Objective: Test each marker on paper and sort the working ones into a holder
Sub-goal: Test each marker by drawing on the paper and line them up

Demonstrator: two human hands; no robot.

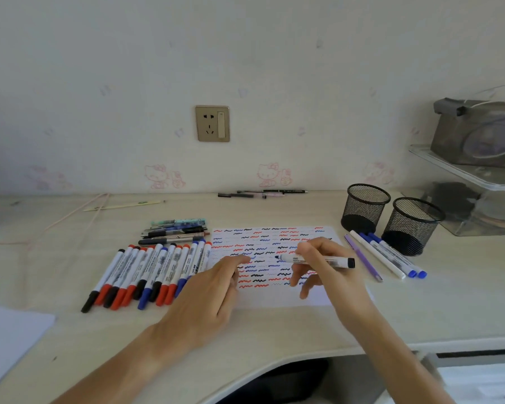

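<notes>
Gripping a slim cylindrical marker (318,260), right hand (324,266) hovers over squiggle-covered paper (263,243).

Soft even daylight, pale wall (274,68) bright and washed out, faint short shadows under the hands on the desk (70,258), no hard glare, wide-angle bending at the frame edges, corners soft, overall slight blur and compression haze.

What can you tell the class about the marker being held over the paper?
The marker has a white barrel printed with dark text, a blue tip pointing left and a black cap on its right end. It lies almost level just above the scribbled paper, pinched by the right hand. Its material looks like plastic.
</notes>
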